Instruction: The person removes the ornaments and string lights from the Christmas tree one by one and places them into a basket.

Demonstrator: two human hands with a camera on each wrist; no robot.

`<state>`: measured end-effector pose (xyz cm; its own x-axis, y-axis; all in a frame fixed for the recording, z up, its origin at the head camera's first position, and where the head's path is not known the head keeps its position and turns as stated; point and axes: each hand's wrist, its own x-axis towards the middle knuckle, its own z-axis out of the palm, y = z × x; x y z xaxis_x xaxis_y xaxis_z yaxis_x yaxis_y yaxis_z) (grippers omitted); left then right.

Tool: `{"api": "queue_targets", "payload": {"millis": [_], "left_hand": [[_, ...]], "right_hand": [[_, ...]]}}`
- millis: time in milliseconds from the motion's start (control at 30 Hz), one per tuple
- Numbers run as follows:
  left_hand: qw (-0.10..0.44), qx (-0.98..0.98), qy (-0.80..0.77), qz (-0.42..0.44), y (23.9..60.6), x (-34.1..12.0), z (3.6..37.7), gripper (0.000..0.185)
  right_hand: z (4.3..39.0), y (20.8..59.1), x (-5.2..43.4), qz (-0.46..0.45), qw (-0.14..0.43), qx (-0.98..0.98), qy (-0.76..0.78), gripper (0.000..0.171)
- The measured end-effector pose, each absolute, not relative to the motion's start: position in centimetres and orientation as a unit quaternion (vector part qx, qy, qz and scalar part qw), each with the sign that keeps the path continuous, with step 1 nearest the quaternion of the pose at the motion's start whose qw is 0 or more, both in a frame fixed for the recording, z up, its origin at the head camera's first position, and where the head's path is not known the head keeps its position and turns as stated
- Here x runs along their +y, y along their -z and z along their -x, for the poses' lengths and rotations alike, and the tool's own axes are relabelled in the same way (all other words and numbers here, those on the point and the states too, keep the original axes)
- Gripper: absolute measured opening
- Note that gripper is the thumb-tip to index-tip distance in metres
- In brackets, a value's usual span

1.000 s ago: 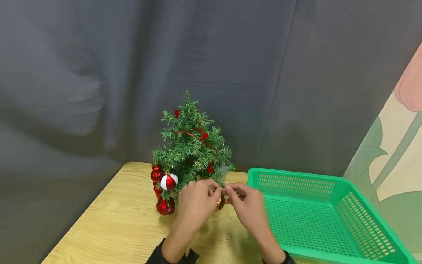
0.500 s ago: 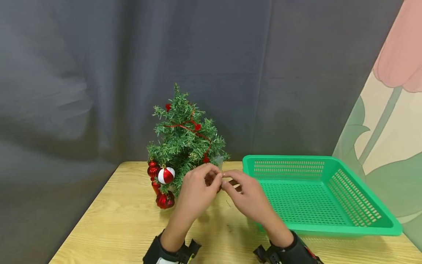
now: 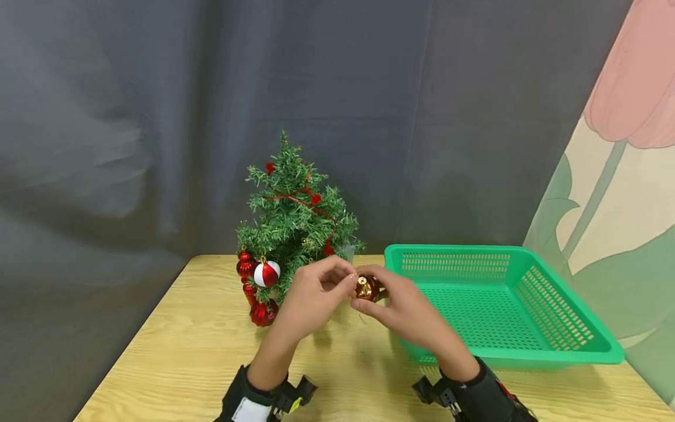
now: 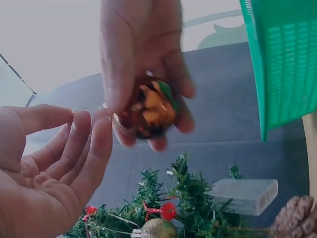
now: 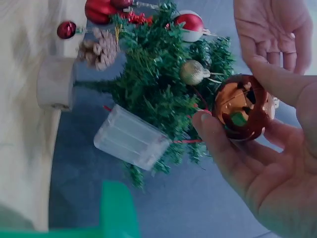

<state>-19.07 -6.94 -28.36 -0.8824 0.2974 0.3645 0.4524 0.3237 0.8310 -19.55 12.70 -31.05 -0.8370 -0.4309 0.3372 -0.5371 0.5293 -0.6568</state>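
Note:
A shiny copper-red ball ornament [image 3: 364, 288] is held in my right hand [image 3: 384, 300], thumb and fingers curled round it, just right of the small green Christmas tree [image 3: 295, 225]. In the right wrist view the ornament [image 5: 242, 106] sits between my thumb and fingertips, clear of the branches. My left hand [image 3: 341, 283] is beside it with relaxed fingers and an empty palm [image 5: 270, 29], fingertips [image 4: 94, 131] close to the ornament's cap. The tree carries a red-and-white ball [image 3: 266, 273], red baubles [image 3: 245, 265] and a red ribbon.
A green plastic mesh basket [image 3: 575, 351] stands on the wooden table [image 3: 184, 351] right of my hands. A clear battery box [image 5: 131, 137], a pine cone [image 5: 99, 49] and a gold ball [image 5: 193, 72] hang in the tree. A grey curtain hangs behind.
The ornament has come away from the tree's lower branch and now shows in my right hand, a little to the right. My left hand's fingers have loosened. The head view has shifted.

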Motion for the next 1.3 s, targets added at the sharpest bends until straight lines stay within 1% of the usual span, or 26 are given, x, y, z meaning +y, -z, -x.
{"api": "queue_targets", "payload": {"millis": [100, 267, 333, 467, 567, 633, 767, 833, 967, 1200, 1300], "left_hand": [[0.091, -0.826, 0.508, 0.227, 28.3, -7.3, 19.2, 0.005], [0.125, -0.888, 0.395, 0.199, 28.0, -7.9, 18.6, 0.008], [0.134, -0.905, 0.362, 0.182, 27.7, -8.3, 18.3, 0.008], [0.152, -0.912, 0.351, 0.146, 27.0, -10.0, 18.1, 0.010], [0.166, -0.914, 0.348, 0.127, 26.7, -11.5, 18.2, 0.013], [0.175, -0.915, 0.344, 0.117, 26.6, -12.3, 18.3, 0.015], [0.179, -0.917, 0.341, 0.100, 26.6, -13.4, 18.6, 0.016], [0.182, -0.916, 0.343, 0.098, 26.7, -13.6, 18.9, 0.016], [0.191, -0.913, 0.346, 0.102, 27.3, -13.8, 19.5, 0.015], [0.172, -0.917, 0.350, 0.088, 29.4, -13.9, 19.3, 0.014], [0.182, -0.910, 0.361, 0.091, 29.2, -13.5, 19.3, 0.016]], "right_hand": [[19.4, 30.8, 13.0, -0.269, 0.073, -0.877, -0.391, 0.045], [19.3, 30.7, 15.1, -0.243, 0.023, -0.891, -0.382, 0.047], [19.4, 30.4, 16.7, -0.222, 0.014, -0.903, -0.367, 0.047], [19.9, 30.0, 19.6, -0.188, 0.030, -0.932, -0.309, 0.045], [20.4, 30.2, 21.3, -0.177, 0.041, -0.946, -0.268, 0.045], [20.7, 30.4, 22.1, -0.169, 0.023, -0.953, -0.251, 0.047], [20.9, 31.1, 23.3, -0.177, -0.052, -0.954, -0.235, 0.046], [21.0, 31.1, 24.0, -0.191, -0.077, -0.950, -0.233, 0.044], [20.9, 31.4, 25.1, -0.210, -0.087, -0.948, -0.223, 0.041], [20.1, 33.5, 25.7, -0.192, -0.138, -0.944, -0.232, 0.044], [20.0, 34.0, 26.2, -0.187, -0.127, -0.942, -0.248, 0.047]]}}
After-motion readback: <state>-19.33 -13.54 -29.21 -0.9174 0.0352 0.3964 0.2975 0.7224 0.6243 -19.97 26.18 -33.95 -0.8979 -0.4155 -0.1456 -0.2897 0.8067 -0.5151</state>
